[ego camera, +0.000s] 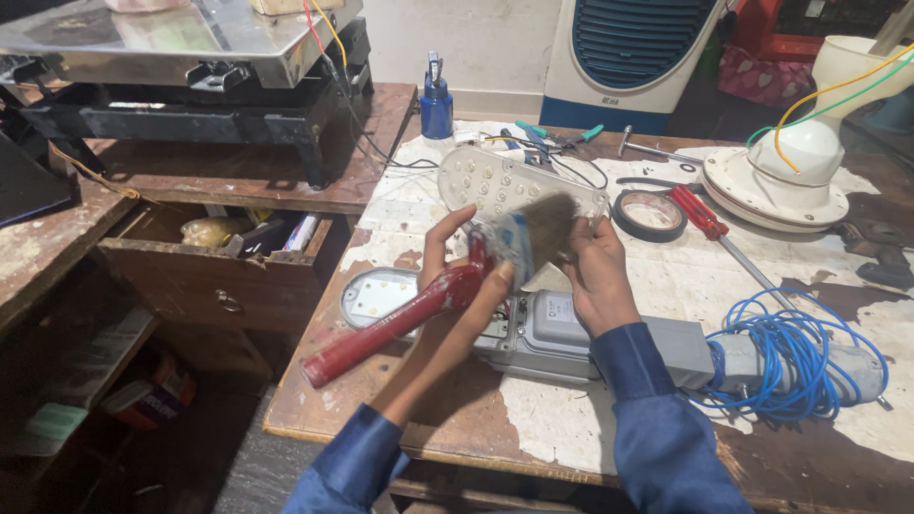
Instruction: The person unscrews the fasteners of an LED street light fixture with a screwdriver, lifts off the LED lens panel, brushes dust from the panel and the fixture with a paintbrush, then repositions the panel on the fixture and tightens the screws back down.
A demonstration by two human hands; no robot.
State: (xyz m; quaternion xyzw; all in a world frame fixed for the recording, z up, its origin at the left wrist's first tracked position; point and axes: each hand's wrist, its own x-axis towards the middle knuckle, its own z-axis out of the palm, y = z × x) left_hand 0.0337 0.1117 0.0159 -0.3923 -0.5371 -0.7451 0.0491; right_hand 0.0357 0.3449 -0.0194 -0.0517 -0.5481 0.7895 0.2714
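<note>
My left hand (457,286) grips a paintbrush with a red handle (381,328) just below its metal ferrule. The brush's tan bristles (547,224) point up and to the right. My right hand (595,266) holds a clear oval lamp cover with rows of small round lenses (495,181), tilted up behind the bristles. The bristles lie against that cover. Below both hands a grey lamp housing (562,333) lies on the worn table (666,276), with its white light panel (376,295) showing at the left end.
A coil of blue cable (800,357) lies at the right. A roll of black tape (649,215), a red-handled screwdriver (700,214), a blue bottle (436,105) and a white fan body (795,176) sit farther back. An open wooden drawer (219,262) is at the left.
</note>
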